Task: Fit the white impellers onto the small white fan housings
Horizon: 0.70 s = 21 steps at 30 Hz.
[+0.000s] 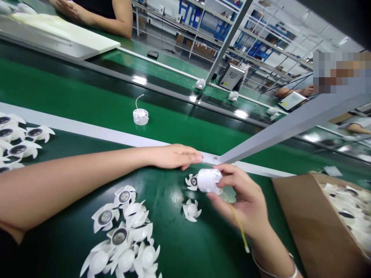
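Observation:
My right hand (246,200) is closed round a small white cylindrical fan housing (209,180) with a yellow wire (238,224) trailing down past my wrist. My left hand (174,155) reaches across the green table, fingers stretched out and together, palm down, just above a white fan impeller (191,181) lying next to the housing. Nothing shows in the left hand. Another single impeller (191,210) lies a little nearer to me. A pile of white impellers (124,235) sits under my left forearm.
More impellers (17,141) lie at the far left. An assembled white fan (140,116) sits on the green conveyor belt. A cardboard box (315,224) of white parts stands at the right. A grey metal bar (290,123) slants overhead. Other people's arms rest across the belt.

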Available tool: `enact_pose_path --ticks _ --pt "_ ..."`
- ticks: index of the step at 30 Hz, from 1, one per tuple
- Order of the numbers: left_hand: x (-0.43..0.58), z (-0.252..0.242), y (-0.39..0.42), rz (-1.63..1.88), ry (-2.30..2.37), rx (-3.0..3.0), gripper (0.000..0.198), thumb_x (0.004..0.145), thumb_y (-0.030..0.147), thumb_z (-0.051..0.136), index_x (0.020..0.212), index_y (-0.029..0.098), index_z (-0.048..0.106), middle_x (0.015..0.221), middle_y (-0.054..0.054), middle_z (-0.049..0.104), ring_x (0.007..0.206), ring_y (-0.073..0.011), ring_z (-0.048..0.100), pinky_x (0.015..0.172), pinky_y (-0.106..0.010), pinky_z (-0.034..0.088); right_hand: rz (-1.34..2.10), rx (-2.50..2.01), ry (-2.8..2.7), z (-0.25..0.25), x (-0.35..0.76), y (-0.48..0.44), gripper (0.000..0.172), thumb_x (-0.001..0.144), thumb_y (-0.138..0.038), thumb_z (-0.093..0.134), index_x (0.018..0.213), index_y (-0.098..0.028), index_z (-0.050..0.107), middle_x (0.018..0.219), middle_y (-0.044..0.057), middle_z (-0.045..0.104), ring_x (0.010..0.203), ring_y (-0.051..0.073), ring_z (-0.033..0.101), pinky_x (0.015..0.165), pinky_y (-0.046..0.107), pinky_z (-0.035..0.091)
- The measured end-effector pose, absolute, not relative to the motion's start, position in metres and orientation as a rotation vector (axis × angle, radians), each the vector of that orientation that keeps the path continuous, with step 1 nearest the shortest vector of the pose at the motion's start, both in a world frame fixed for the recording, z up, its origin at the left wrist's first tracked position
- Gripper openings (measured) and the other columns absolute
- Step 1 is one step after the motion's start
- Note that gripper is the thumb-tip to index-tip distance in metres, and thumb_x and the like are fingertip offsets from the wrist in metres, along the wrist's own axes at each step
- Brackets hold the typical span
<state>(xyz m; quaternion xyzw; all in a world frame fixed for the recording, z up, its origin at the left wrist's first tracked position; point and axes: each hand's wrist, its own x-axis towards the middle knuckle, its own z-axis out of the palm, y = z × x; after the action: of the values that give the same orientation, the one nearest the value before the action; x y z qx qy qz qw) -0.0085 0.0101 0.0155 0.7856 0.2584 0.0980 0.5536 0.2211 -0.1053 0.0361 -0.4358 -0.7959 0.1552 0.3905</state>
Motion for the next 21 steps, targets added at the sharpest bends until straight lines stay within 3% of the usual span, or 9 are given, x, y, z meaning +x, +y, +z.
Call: enact_pose_path --ticks 2,8,16,19,21 --pt "-0.008 0.015 0.012 0.275 0.626 1.794 0.064 0.096 0.067 0.035 0.134 0.020 0.056 0.075 0.003 0.055 0.066 -0.0106 0.048 0.065 -0.024 0.039 0.387 -1.106 -2.177 0.033 0.213 -0.109 0.018 0.078 -0.017 0.076 0.092 -0.021 0.065 0.118 0.010 0.063 0.108 0.023 0.064 0.090 0.037 0.054" --pt "-0.005 0.012 0.007 0.177 0.619 1.769 0.058 0.079 0.053 0.072 0.125 0.021 0.059 0.069 0.007 0.052 0.059 -0.0085 0.045 0.055 -0.022 0.033 0.457 -1.176 -2.281 0.016 0.213 -0.106 0.022 0.090 -0.013 0.063 0.107 -0.022 0.072 0.128 0.010 0.062 0.113 0.020 0.064 0.093 0.034 0.056" --pt "-0.001 0.010 -0.002 0.251 0.739 1.814 0.038 0.078 0.046 0.071 0.103 0.019 0.062 0.065 0.008 0.054 0.055 -0.0078 0.044 0.052 -0.021 0.031 0.613 -1.247 -2.262 0.020 0.217 -0.099 0.021 0.088 -0.019 0.069 0.106 -0.027 0.076 0.121 0.005 0.068 0.107 0.018 0.067 0.090 0.032 0.057" --pt "0.000 0.016 -0.014 0.308 0.744 1.982 0.032 0.080 0.048 0.070 0.092 0.020 0.061 0.065 0.007 0.056 0.056 -0.0087 0.048 0.052 -0.022 0.032 0.745 -1.197 -2.348 0.023 0.227 -0.095 0.017 0.088 -0.023 0.069 0.102 -0.028 0.076 0.117 0.005 0.068 0.103 0.019 0.068 0.087 0.031 0.058" --pt "0.000 0.024 -0.023 0.365 0.573 2.165 0.023 0.082 0.041 0.071 0.092 0.021 0.064 0.073 0.004 0.062 0.065 -0.0106 0.055 0.058 -0.023 0.038 0.605 -1.298 -2.338 0.023 0.237 -0.091 0.021 0.092 -0.024 0.062 0.108 -0.027 0.074 0.121 0.007 0.066 0.108 0.021 0.066 0.090 0.035 0.057"
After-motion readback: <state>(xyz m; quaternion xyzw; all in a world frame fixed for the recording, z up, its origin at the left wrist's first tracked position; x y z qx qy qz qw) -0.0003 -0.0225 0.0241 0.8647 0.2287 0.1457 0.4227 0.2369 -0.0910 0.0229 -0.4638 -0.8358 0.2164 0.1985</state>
